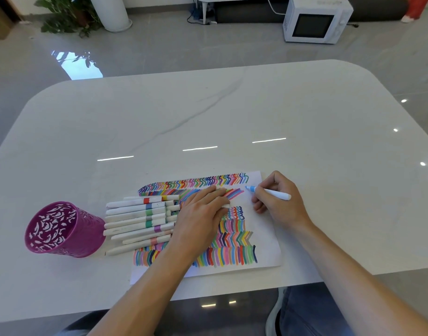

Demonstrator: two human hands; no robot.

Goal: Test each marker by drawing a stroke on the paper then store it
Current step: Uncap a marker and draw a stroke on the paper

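Both forearms come in from 6 o'clock and angle up toward the paper (266, 229), which lies near the table's (232, 112) near edge. The left hand (201, 214) lies palm down on the middle of the sheet, fingers stretched out and pointing to about 2 o'clock, pressing on the coloured strokes. The right hand (278, 202) sits at the sheet's 2 o'clock corner, wrist bent, fingers curled round a white marker (272, 192).

The marker's light-blue tip points to 9 o'clock, at the bare strip of paper beside the top rows of strokes; whether it touches the sheet cannot be made out. A small white piece shows at the left fingertips; what it is cannot be told. The left hand and forearm cover part of the strokes and the ends of several loose markers.

The left hand is spread flat; the right pinches the marker's barrel just behind the tip.

A row of capped markers (138, 218) lies at 9 o'clock of the left hand, partly on the paper. Further out at 9 o'clock a purple cut-out pen cup (70, 236) stands just beside them.
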